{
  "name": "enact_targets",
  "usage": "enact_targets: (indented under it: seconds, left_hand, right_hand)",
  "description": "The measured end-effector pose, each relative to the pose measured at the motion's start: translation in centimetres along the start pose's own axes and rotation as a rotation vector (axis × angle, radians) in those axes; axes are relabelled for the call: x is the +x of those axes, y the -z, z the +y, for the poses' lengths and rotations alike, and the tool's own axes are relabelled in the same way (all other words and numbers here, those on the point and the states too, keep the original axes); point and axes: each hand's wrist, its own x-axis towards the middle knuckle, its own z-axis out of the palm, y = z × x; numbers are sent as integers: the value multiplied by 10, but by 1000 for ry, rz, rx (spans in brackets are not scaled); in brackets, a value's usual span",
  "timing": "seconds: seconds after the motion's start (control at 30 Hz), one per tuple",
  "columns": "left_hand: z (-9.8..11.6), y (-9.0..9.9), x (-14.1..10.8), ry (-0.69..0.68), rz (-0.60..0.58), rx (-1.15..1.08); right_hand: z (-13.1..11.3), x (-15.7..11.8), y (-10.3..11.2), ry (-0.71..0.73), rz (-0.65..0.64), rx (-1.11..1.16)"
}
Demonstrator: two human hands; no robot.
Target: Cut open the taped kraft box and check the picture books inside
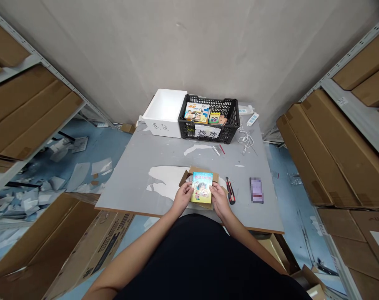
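A small book (pixel 202 187) with a blue and yellow illustrated cover is held up between both hands. My left hand (pixel 183 195) pinches its left edge, and my right hand (pixel 219 197) grips the right edge. Beneath and behind the book lies an open small cardboard box (pixel 184 178), its inside mostly hidden. To the right of my right hand rests a red and black box cutter (pixel 230 191). Farther right on the table is a phone (pixel 256 190) with a blurred screen.
At the table's (pixel 126 175) back stand a white foam box (pixel 164 128) and a black plastic crate (pixel 229 135) holding several books. A white cable (pixel 246 141) lies right of the crate. Shelves of cartons (pixel 330 150) flank both sides; a large open carton (pixel 92 246) sits lower left.
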Motion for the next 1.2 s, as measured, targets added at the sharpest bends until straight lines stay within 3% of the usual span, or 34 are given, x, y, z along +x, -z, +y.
enact_targets:
  seconds: [0.37, 0.63, 0.87, 1.2]
  left_hand:
    - [2, 0, -2, 36, 3, -45]
    - [-17, 11, 8, 1, 51, 175]
    - [-20, 14, 11, 60, 45, 189]
    - [-20, 13, 7, -12, 43, 145]
  right_hand:
    - [7, 0, 12, -59, -30, -1]
    - [8, -1, 14, -73, -23, -24]
    - [15, 1, 18, -87, -31, -8]
    - [7, -5, 10, -112, -78, 54]
